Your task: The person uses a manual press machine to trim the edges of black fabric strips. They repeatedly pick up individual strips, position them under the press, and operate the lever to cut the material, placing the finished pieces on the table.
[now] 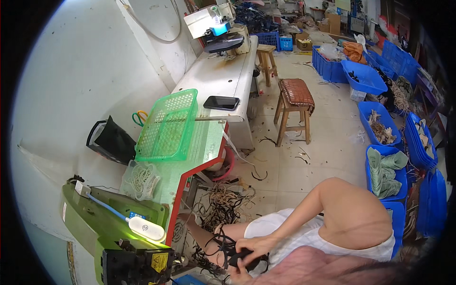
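My right hand (255, 245) is closed on a bundle of black straps (225, 247) over my lap, with loops hanging toward my knee. Below it, at the lower edge, the fingers of my left hand (239, 274) pinch the near end of the same dark bundle. The straps' exact kind cannot be made out. White cloth (285, 232) covers my lap. To the left stands a green machine (95, 213) with a lit white lamp (146, 229) and a black front block (137, 265).
A green basket (168, 126), a clear tub of pale cords (141, 181) and a phone (221, 103) lie on the benches. Scraps of strap (218, 204) litter the floor. A padded stool (295, 92) stands beyond; blue bins (380, 123) line the right.
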Demonstrator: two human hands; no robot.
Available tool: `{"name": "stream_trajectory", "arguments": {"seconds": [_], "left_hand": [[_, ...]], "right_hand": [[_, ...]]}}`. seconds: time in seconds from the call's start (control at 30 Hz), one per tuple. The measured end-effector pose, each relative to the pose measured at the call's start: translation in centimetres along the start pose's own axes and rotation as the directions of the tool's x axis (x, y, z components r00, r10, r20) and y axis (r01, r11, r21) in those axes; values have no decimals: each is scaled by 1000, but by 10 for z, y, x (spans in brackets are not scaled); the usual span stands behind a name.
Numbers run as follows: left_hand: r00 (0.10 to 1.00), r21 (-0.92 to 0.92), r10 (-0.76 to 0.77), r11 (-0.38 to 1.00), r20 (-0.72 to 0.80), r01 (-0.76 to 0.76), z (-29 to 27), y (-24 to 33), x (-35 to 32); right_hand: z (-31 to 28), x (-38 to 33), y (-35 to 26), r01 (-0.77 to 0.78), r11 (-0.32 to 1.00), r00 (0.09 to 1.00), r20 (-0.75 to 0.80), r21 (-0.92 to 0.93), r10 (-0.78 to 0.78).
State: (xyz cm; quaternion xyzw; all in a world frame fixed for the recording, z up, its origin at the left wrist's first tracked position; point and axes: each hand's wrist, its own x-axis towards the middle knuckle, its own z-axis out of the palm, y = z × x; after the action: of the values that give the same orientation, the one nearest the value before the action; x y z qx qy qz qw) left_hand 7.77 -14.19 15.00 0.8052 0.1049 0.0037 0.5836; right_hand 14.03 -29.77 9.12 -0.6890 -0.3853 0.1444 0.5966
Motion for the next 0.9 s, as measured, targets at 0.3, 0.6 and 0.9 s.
{"name": "stream_trajectory", "arguments": {"seconds": [0.3,0.6,0.9], "left_hand": [[920,267,342,920,-193,-286,-11,69,-4],[811,359,499,849,-306,-387,-17,109,28],[940,-486,-22,860,-342,-157,-30,114,24]], "right_hand": [[-68,49,-49,-749,533,662,491,394,566],[-90,63,-50,-564,581,823,452,586,343],[-125,110,-122,-264,943,954,201,203,224]]}}
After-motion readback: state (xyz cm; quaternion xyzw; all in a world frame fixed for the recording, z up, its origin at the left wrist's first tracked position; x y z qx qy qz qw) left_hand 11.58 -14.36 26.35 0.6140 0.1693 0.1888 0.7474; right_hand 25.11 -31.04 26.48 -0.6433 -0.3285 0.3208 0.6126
